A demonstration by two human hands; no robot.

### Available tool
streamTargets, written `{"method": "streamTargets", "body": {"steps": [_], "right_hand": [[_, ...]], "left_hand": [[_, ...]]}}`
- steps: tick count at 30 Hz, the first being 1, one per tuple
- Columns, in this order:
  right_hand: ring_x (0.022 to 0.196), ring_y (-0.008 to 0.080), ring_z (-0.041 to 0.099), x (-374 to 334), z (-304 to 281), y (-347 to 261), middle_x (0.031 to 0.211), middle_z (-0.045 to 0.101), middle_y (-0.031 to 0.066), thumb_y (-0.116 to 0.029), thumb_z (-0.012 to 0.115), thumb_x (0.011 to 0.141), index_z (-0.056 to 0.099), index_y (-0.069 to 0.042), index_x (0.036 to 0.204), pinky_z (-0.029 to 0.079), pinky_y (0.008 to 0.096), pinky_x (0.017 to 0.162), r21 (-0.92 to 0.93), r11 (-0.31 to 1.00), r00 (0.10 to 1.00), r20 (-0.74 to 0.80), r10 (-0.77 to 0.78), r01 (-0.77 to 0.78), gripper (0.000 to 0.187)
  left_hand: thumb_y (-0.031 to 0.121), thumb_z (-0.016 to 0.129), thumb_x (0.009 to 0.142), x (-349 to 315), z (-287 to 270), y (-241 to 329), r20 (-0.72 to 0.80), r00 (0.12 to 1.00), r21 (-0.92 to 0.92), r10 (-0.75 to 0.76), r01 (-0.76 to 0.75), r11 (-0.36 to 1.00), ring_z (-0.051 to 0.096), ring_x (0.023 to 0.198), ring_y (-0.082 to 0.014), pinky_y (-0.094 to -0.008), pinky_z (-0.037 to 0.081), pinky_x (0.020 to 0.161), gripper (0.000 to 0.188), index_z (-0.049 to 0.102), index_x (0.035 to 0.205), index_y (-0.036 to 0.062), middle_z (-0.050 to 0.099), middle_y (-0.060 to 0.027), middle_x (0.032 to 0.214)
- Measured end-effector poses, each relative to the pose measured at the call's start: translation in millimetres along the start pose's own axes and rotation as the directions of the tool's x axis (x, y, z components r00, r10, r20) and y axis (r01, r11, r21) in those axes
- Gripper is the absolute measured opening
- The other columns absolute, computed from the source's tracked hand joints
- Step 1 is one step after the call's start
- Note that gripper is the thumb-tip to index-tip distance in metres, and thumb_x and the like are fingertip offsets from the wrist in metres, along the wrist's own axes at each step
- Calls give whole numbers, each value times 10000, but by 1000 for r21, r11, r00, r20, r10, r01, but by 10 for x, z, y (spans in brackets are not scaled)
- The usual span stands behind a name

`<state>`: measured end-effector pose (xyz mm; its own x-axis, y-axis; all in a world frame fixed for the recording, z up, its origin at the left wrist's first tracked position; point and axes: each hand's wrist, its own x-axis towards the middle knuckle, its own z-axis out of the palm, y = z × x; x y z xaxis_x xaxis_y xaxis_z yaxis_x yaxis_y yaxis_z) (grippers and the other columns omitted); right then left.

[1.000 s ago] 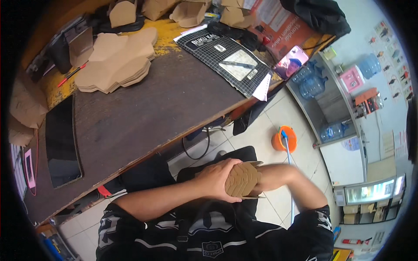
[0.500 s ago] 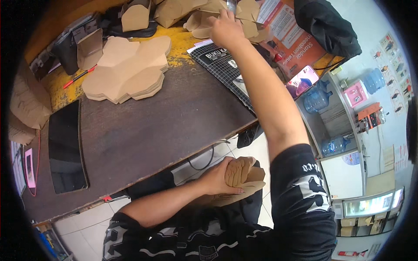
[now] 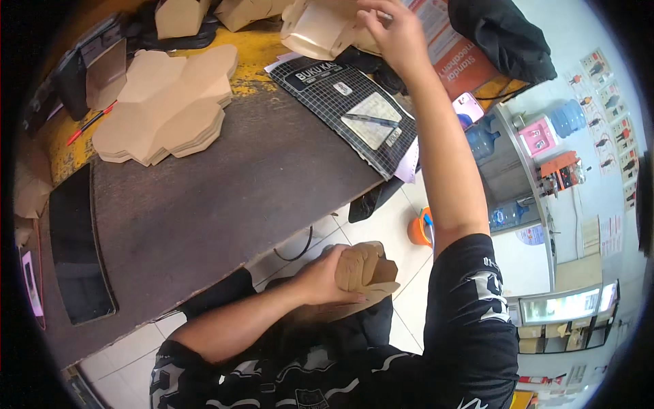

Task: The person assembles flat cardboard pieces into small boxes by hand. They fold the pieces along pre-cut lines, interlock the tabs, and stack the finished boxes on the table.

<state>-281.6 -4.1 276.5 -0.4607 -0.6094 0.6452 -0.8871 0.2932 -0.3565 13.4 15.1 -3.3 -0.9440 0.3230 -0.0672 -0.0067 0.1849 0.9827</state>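
Low at my lap, my left hand is closed around nested brown cardboard food boxes, with their flaps sticking up. Stretched far across the table, my right hand is at the upper picture edge, its fingers bent but apart. I make out nothing held in it. Beside its fingertips lies an open brown cardboard box. A stack of flat, unfolded cardboard box blanks rests on the left of the table. The upper edge cuts off part of the right hand's surroundings.
A black gridded book with a pen on top lies at the table's right edge. On the left are a dark tablet-like panel and a red-black pen. An orange bucket stands on the floor; a black cloth hangs at upper right.
The view has shifted, showing more of the book and the bucket. My right hand has moved right of the open box, its fingers now raised. The left hand keeps its hold on the nested boxes.
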Motion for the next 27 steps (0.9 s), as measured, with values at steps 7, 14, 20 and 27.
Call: {"method": "streamTargets", "body": {"steps": [7, 14, 20, 27], "right_hand": [[1121, 175, 699, -646, -292, 109, 1198, 731, 74, -309, 683, 1053, 752, -7, 1222, 613, 342, 923, 347, 919, 959, 266, 97, -189, 353], [1389, 316, 527, -1287, -198, -28, 1420, 596, 149, -502, 782, 919, 586, -88, 1459, 411, 452, 1181, 334, 943, 913, 382, -141, 6, 708], [1385, 382, 514, -1250, -390, -974, 1388, 617, 196, -379, 896, 804, 641, -82, 1350, 426, 460, 1169, 4, 913, 889, 224, -399, 409, 672], [962, 375, 721, -1106, -72, -999, 1053, 752, 142, -167, 804, 831, 745, -106, 1187, 575, 471, 851, -354, 830, 604, 796, 26, 431, 366]], "left_hand": [[473, 972, 723, 0, -2, -23, 11, 1000, -48, 22, -21, 999, 557, 1362, -320, -426, 429, 1155, 1124, 344, 1523, -4, 546, -234, 1445], [552, 947, 697, 0, 35, -126, -20, 998, -92, 51, -53, 994, 543, 1384, -368, -428, 415, 1178, 1180, 335, 1518, -36, 533, -277, 1455], [541, 954, 698, -27, 46, -202, -41, 997, -93, 65, -69, 993, 535, 1393, -368, -421, 407, 1184, 1176, 337, 1516, -37, 528, -275, 1466], [547, 954, 695, -64, 40, -73, -27, 995, -48, 96, -97, 994, 541, 1385, -362, -427, 416, 1174, 1156, 354, 1506, -19, 528, -271, 1463]]}}
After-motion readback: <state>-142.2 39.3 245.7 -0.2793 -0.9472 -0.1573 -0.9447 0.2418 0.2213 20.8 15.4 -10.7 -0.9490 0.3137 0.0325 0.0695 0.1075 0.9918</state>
